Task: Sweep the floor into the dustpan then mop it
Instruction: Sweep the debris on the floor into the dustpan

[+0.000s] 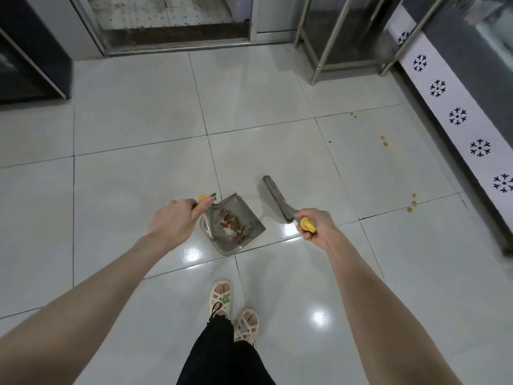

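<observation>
Nearest, at the near edge of the floor (125, 120): pale sandals (220, 297) and a black trouser leg (219, 351). Further out, gripping the yellow-capped dustpan handle (204, 197) with the left hand (173, 218), fingers curled round it; clasping the yellow end of the broom handle (306, 224) in the right hand (316, 225). Between both hands, mid-floor: metal dustpan (244, 232) across a grout line, with reddish and yellowish debris (231, 222) inside. Just right of it, not touching: broom head (276, 197) down at the tile. Toward the right edge, small yellow spots (384, 140). At the far edge, a metal frame (315, 70) and a door threshold (177, 37).
</observation>
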Demonstrator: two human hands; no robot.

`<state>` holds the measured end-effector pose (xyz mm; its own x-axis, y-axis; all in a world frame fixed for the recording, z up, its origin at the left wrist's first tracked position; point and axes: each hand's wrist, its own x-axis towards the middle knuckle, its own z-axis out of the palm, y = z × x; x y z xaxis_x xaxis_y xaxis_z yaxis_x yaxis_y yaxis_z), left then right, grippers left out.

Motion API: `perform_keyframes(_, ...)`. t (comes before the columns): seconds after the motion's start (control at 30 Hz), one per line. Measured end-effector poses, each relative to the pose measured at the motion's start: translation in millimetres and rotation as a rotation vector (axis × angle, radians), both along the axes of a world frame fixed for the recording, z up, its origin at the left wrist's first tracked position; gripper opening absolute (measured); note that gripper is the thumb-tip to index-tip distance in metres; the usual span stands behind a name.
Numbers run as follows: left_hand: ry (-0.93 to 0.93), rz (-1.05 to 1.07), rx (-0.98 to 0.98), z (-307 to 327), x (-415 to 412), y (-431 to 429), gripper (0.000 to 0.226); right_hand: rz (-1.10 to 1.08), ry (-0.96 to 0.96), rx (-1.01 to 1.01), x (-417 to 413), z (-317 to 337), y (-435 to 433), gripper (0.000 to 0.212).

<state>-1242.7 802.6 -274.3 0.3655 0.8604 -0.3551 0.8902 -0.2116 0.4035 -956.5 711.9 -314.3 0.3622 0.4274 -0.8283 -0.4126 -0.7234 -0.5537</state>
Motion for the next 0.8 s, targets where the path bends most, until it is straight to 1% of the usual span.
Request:
perform_keyframes(0.17, 0.011, 0.003, -0.011, -5, -13, -9, 0.063, 0.023, -0.009, -0.016, -17, -10, -8, 0.007)
perform_keyframes(0.3, 0.005, 0.033, -0.034, -10, -19, -7, 0.063, -0.008, 0.075, -0.052, -30, -14, -9, 0.005)
perform_keyframes(0.43, 0.006, 0.016, -0.038, -11, -26, -4, 0.063, 0.076, 0.157, -0.15, -54, -10, -9, 0.007)
perform_keyframes(0.53, -0.002, -0.012, -0.041, -13, -28, -2, 0.066, 0.093, 0.192, -0.141, -55, 5, -8, 0.006)
perform_keyframes(0.63, -0.016, 0.006, -0.049, -14, -32, 0, 0.068, 0.077, 0.192, -0.103, -48, 20, -7, 0.019)
perform_keyframes(0.8, -0.054, 0.003, -0.063, -16, -40, -1, 0.063, 0.097, 0.128, -0.104, -54, 29, -11, 0.014)
